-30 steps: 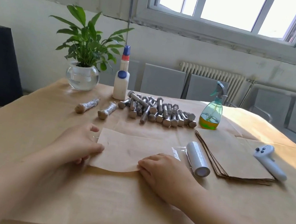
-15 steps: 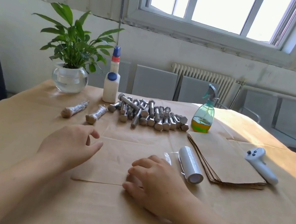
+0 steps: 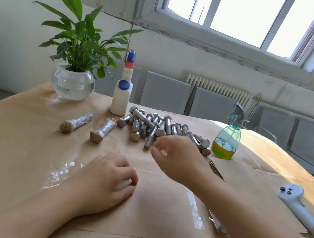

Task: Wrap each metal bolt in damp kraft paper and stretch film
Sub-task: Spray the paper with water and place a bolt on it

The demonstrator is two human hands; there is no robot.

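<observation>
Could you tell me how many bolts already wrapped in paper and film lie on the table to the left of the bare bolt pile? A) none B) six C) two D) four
C: two wrapped bolts lie side by side, apart from each other, left of the pile of bare bolts and in front of the white bottle.

Right hand [image 3: 178, 159] now beside bolts [image 3: 151, 126]

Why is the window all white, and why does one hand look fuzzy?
Head view: the window is blown out white by daylight; sunlight brightens the table's far right; stretch film beside the left hand glints; the right hand, near the bolts, shows motion blur.
</observation>
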